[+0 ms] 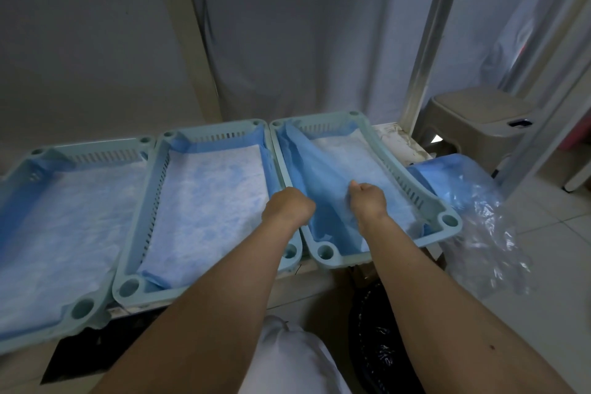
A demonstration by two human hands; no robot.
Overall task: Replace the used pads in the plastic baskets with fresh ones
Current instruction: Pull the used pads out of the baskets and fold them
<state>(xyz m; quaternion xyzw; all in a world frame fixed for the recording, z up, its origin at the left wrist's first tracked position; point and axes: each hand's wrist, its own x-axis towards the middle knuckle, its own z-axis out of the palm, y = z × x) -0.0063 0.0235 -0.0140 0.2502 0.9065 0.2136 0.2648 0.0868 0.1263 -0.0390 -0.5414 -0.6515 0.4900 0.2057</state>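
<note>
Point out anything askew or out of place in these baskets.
In the right basket, the blue pad is not flat: its left part is lifted and folded over, gripped by the left hand and right hand. The middle basket's pad lies flat.

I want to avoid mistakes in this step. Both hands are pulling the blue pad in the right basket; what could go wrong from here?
1. The right basket overhangs the shelf edge; a strong pull by the left hand and right hand might drag it off.
2. The pad is already bunched on its left side; it could tear or end up creased.
3. The plastic packaging beside the basket hangs loose and could be knocked to the floor.
</note>
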